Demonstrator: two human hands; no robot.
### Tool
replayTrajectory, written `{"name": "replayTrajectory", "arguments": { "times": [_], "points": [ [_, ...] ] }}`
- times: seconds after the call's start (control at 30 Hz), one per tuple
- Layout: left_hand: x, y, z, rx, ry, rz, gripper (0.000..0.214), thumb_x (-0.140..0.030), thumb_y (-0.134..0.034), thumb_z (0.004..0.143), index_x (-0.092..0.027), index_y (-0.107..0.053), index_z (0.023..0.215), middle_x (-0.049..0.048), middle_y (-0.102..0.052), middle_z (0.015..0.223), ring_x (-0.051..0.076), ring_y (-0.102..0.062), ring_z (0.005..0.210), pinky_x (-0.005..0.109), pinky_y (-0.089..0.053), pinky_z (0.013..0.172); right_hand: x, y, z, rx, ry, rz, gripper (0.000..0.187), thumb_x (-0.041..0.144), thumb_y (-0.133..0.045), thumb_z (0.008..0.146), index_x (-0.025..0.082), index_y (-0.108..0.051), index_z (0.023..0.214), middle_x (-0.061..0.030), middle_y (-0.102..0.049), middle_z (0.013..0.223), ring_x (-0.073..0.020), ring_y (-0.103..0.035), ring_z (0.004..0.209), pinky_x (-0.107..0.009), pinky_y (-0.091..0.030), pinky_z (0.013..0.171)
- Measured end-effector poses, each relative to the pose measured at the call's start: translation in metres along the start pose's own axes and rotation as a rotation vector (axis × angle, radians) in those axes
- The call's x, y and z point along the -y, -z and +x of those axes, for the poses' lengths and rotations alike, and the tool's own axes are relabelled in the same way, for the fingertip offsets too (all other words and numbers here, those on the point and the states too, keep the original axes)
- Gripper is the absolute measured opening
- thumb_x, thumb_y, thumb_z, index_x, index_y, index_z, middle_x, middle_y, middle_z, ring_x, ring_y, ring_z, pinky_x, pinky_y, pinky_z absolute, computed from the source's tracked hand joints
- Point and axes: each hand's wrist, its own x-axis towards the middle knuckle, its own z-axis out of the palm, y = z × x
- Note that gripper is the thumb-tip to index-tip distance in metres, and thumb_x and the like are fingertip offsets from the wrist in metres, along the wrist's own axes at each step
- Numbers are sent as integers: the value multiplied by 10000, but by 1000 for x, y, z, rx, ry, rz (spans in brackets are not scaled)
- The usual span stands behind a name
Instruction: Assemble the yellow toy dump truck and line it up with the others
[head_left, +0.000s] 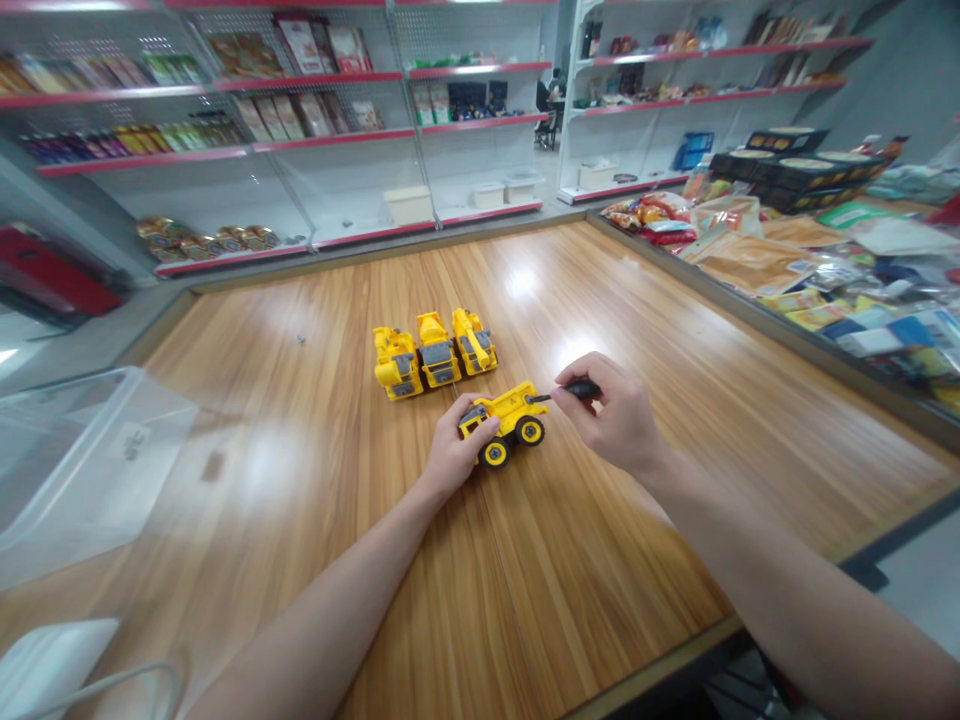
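Note:
My left hand (454,445) is wrapped round the cab end of a yellow toy dump truck (510,408) with black tyres and yellow hubs. The truck is turned so that two of its wheels face me. My right hand (619,410) grips the black handle of a screwdriver (579,388). Its thin shaft points left and its tip meets the truck's rear end; whether it sits in a screw is too small to tell. Just beyond stand three more yellow toy vehicles in a row: one at the left (397,362), a mixer truck (437,350) and one with an arm (474,342).
A clear plastic bin (97,450) stands at the left of the wooden table (300,560), with a white object (56,655) and cable nearer me. A tiny item (301,339) lies far left. Packaged goods (780,260) cover the right side; shelves (360,150) line the back.

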Motion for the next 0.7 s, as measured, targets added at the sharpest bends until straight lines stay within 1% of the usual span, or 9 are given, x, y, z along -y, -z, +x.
{"name": "replayTrajectory", "arguments": {
  "times": [0.17,0.33,0.43,0.53,0.6,0.7],
  "points": [
    [-2,1,0,14,1,12,329,-411,-636,815,-189,-586,1053,15,-619,928,162,-578,812,238,-451,722,-3,-5,0,16,17,19,52,218,-637,846,186,-595,852,-20,-590,801,-130,-537,669,-263,-435,585],
    [-2,0,0,28,-14,27,321,-400,-637,815,-193,-591,1056,14,-614,931,158,-564,813,238,-445,737,-5,-7,-1,-8,10,29,57,216,-645,854,192,-632,904,-28,-636,850,-130,-560,676,-272,-479,621],
    [-2,0,-1,28,-20,23,318,-397,-638,815,-195,-592,1057,12,-608,920,151,-556,795,234,-441,727,-8,-7,-1,-20,-17,16,96,229,-660,854,191,-650,941,-27,-671,866,-131,-585,677,-276,-496,644],
    [-3,-1,-1,40,-33,19,315,-393,-638,815,-191,-594,1053,11,-605,911,147,-550,784,229,-437,716,-10,-8,-1,-39,-46,7,133,253,-678,848,190,-663,964,-25,-692,872,-127,-595,664,-270,-499,626],
    [-3,-2,-1,48,-34,17,315,-393,-635,816,-188,-595,1052,13,-604,906,147,-549,779,229,-435,709,-10,-8,-1,-31,-38,16,134,249,-679,847,190,-667,967,-29,-695,887,-129,-600,674,-268,-500,624],
    [-2,-1,-2,44,-26,21,318,-402,-633,815,-186,-599,1045,16,-608,907,151,-551,778,232,-435,709,-9,-7,-1,-8,0,35,127,208,-670,848,191,-667,974,-39,-694,929,-140,-616,735,-277,-510,674]
  ]
}}
